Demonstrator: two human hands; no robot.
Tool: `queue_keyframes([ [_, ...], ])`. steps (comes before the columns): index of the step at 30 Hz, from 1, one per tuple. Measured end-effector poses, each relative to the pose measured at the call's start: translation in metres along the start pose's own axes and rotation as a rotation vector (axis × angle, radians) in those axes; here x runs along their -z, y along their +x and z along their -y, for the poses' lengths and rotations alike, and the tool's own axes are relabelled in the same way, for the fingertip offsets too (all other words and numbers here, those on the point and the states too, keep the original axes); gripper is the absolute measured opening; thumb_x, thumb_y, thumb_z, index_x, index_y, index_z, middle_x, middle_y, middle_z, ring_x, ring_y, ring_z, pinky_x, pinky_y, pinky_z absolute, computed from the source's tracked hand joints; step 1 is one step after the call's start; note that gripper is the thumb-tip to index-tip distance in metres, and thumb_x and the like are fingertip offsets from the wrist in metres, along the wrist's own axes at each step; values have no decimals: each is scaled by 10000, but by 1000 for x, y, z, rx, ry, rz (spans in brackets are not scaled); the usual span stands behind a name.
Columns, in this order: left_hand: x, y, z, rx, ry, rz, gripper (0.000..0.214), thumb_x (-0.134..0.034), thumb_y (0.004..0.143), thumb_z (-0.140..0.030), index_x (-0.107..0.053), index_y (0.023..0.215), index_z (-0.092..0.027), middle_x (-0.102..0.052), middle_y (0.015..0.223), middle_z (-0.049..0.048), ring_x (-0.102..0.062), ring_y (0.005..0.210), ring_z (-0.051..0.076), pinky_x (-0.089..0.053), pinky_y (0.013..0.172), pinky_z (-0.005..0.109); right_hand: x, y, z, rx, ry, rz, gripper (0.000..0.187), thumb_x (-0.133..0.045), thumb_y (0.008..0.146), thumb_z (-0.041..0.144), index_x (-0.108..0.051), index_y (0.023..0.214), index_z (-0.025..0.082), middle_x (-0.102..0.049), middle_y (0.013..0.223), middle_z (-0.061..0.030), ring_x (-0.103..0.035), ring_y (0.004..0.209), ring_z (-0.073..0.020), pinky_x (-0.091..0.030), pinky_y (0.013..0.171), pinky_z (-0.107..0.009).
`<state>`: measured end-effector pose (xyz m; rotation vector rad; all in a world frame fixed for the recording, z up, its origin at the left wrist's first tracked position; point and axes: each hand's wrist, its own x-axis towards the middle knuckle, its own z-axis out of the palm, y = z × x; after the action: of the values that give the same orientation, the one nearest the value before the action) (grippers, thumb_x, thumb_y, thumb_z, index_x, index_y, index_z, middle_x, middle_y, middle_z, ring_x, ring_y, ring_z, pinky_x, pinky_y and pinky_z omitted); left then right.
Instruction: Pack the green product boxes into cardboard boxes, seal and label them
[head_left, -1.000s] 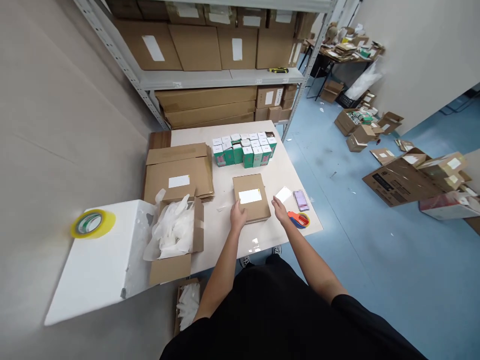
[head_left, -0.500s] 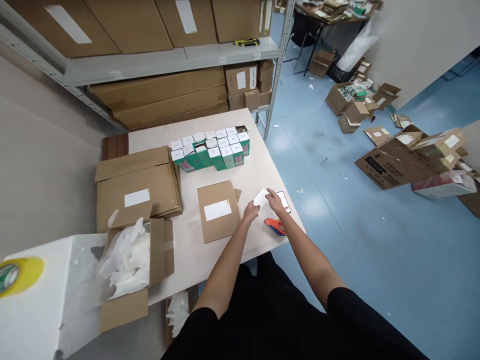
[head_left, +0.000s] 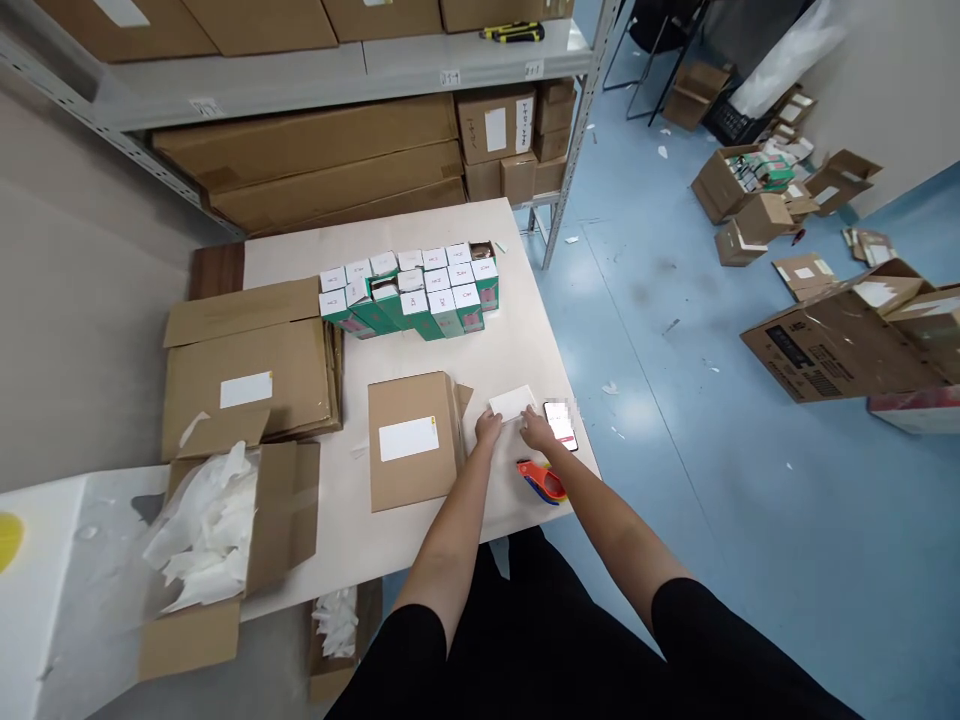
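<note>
Both my hands pinch the near edge of a small flat white rectangular piece [head_left: 513, 402], paper or card, just over the table. My left hand [head_left: 488, 428] grips its left corner, and my right hand [head_left: 535, 429] its right corner. Right of that hand lies a phone [head_left: 560, 427] with its screen lit. Below it is an orange and blue tape dispenser [head_left: 541, 481]. A closed cardboard box [head_left: 409, 480] with a blank white label stands to the left of my hands.
Several green and white small boxes [head_left: 420, 290] stand in rows at the back of the table [head_left: 525, 340]. Flattened cartons [head_left: 247, 350] and an open box of white packing film [head_left: 217, 530] are on the left. Behind is a metal shelf [head_left: 330, 85] with cartons.
The white piece has gone from tilted to nearly level and lower, turned with its long side across. My hands have shifted to its near corners. The camera view has shifted too.
</note>
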<state>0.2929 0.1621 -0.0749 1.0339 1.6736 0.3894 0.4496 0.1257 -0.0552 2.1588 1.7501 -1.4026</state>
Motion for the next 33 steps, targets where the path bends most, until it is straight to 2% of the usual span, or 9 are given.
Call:
queue_keyframes([
  [6,9,7,-12,141,171,-119,455,-706,909,-392,-657,1299,-162,-729,1282,194,-678,1191,319,-483,959,360,-1,0,3,47,20,27,680,-509,976,179,-402,1647,204,-268,1763,-89,-470,1493,-353,-465,1151,-452],
  [11,10,-7,-28,100,281,-201,183,-633,965,-336,-708,1067,-204,-721,1236,152,-655,1149,290,-450,886,341,5,-3,2,87,58,9,696,-517,932,119,-451,1620,208,-415,1701,-86,-505,1474,-303,-436,1191,-424],
  [17,25,-48,-50,-109,580,-224,239,-513,1019,-222,-751,1030,-197,-749,1112,120,-672,1024,255,-414,796,316,16,-23,2,59,247,-273,564,-476,949,165,-600,1496,223,-638,1492,-104,-678,1214,-259,-535,1062,-392],
  [20,50,-68,-63,-218,609,-194,312,-482,1019,-173,-781,1101,-205,-744,1159,126,-683,1005,263,-418,778,327,25,-33,4,115,367,-380,574,-448,942,189,-592,1494,254,-628,1487,-89,-675,1177,-242,-550,1032,-395],
  [23,86,-85,-75,-341,592,-126,307,-525,1003,-171,-803,1107,-248,-747,1179,97,-684,1005,265,-420,780,327,42,-36,14,259,433,-377,569,-440,919,186,-618,1456,245,-591,1530,-92,-664,1166,-225,-529,1063,-409],
  [25,114,-97,-80,-397,595,-77,243,-580,987,-204,-815,1011,-260,-761,1116,75,-678,986,263,-408,767,322,56,-35,27,347,452,-297,530,-496,905,217,-655,1409,257,-636,1474,-91,-684,1022,-205,-546,1009,-400],
  [28,153,-113,-82,-467,570,-73,222,-615,977,-288,-788,843,-247,-752,957,63,-657,897,242,-378,719,310,76,-36,53,438,437,-50,419,-655,859,318,-743,1264,257,-771,1152,-64,-662,795,-182,-560,819,-346],
  [30,175,-123,-82,-504,518,-109,245,-621,962,-325,-760,781,-236,-729,882,59,-632,832,227,-358,693,309,84,-40,70,481,428,95,341,-733,816,386,-788,1119,237,-775,930,-36,-653,732,-184,-523,702,-307],
  [33,198,-136,-81,-531,403,-169,236,-635,922,-355,-734,751,-225,-704,827,45,-595,762,206,-342,676,308,91,-47,90,528,449,171,283,-780,782,460,-795,933,222,-736,766,-17,-653,711,-193,-474,633,-285],
])
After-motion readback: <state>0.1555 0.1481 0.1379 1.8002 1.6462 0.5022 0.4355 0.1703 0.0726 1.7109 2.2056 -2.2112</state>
